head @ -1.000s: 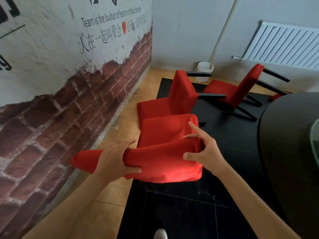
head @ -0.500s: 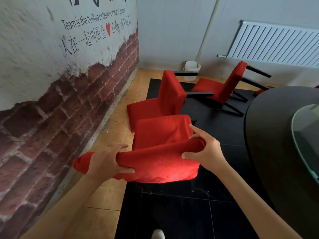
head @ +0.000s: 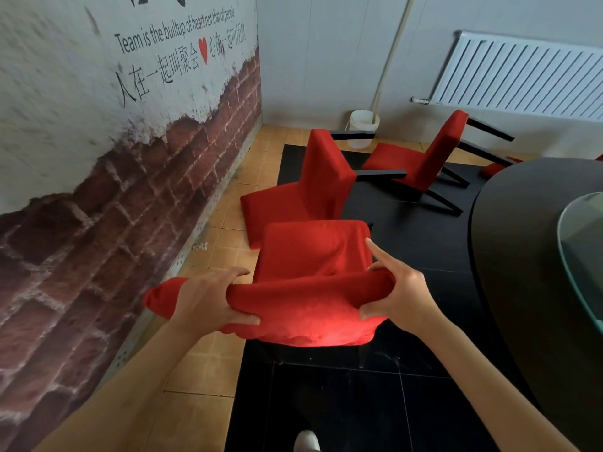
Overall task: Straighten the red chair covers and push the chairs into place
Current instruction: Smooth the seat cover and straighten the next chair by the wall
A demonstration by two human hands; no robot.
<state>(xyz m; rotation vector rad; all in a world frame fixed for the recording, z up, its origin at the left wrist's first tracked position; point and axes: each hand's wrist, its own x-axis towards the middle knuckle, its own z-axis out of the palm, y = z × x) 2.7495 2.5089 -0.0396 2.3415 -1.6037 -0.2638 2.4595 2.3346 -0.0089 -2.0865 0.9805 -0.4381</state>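
Nearest chair (head: 313, 256) stood by the round table (head: 522, 256), its red cover (head: 306, 308) bunched along the back's top edge. Left hand (head: 208, 301) and right hand (head: 401, 301) each pinched that fold, thumbs underneath. Step: straightening. Next, likely: draw cover down evenly.

Both hands, left (head: 208, 303) and right (head: 396, 300), grip red cover (head: 310, 308) atop nearest chair back.
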